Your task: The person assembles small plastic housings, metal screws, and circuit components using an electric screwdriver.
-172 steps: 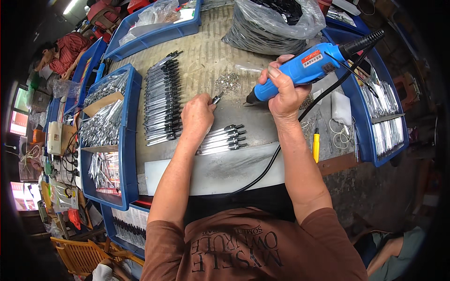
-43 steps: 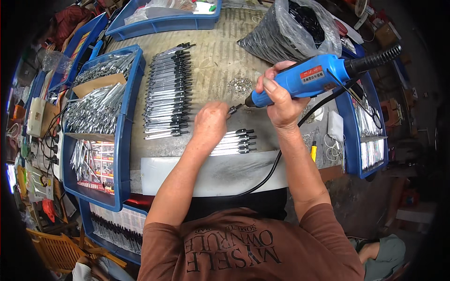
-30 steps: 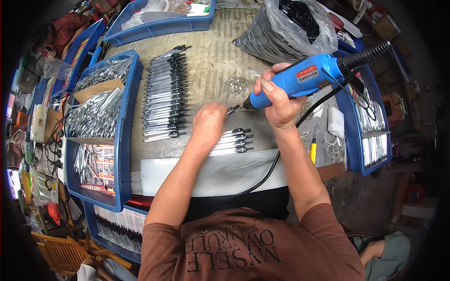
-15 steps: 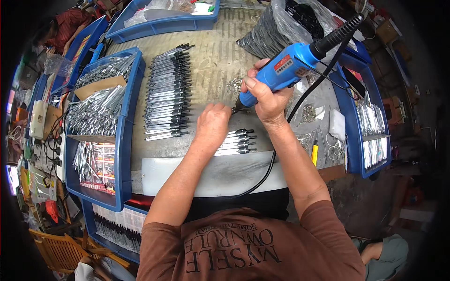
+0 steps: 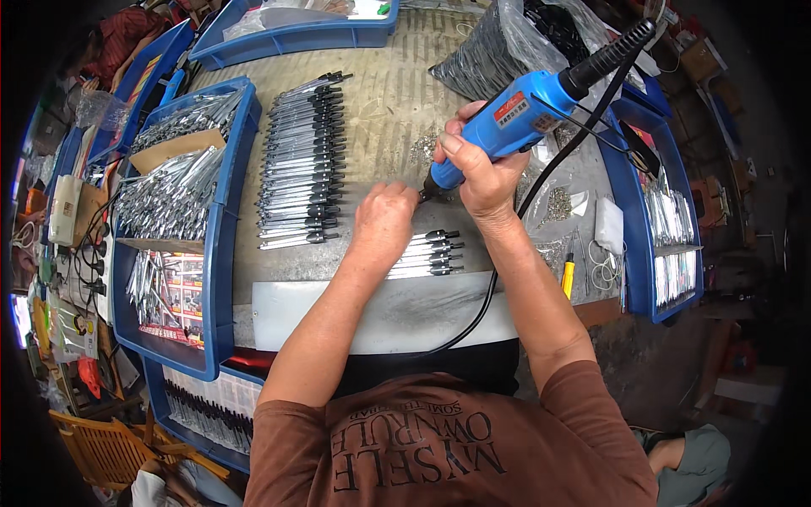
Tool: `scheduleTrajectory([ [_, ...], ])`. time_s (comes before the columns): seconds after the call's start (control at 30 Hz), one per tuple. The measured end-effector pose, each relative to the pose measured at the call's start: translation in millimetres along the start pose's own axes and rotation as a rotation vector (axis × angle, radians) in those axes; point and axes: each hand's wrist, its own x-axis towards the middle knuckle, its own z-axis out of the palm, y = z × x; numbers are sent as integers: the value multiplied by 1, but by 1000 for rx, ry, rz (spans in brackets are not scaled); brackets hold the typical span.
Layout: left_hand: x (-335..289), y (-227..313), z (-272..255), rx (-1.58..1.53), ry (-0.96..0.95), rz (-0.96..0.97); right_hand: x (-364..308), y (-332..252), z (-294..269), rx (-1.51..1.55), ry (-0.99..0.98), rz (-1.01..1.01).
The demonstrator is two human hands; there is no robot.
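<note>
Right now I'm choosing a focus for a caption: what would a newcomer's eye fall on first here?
Most likely the bright blue power tool, held in the right hand right of centre, its dark nose slanting down beside the left hand. Next, perhaps, the long column of slim silver-and-black pieces on the table, left of that hand. Further left, a blue tray piled with loose silvery rods also stands out.

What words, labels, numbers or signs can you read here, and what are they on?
I won't copy wording, but:
Brown T-shirt: large dark letters, legible.
Label on the blue power tool: printed, smaller characters blurred.
Sheet in the left blue bin: print too small to read.
</note>
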Motion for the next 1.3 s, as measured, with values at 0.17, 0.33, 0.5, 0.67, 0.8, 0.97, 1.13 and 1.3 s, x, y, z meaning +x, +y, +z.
scheduleTrajectory([
  [0.17,-1,0,1,-1,1,-15,1,3,0,-122,-22,-13],
  [0.33,-1,-1,4,2,5,-21,3,12,9,-265,-72,4],
  [0.5,1,-5,8,-58,44,7,13,15,17,-374,-113,-39],
  [0.67,1,-4,4,-64,29,-28,19,18,26,-490,-185,-163],
  [0.8,2,-4,6,-37,3,-43,19,20,19,-426,-115,5],
  [0.97,1,-5,9,-110,16,-52,2,7,13,-390,-147,-2],
  [1.13,-2,-2,4,-83,119,-4,-1,-12,8,-88,13,-60],
  [1.3,-2,-3,7,-34,131,14,-3,-12,-6,-14,96,-81],
])
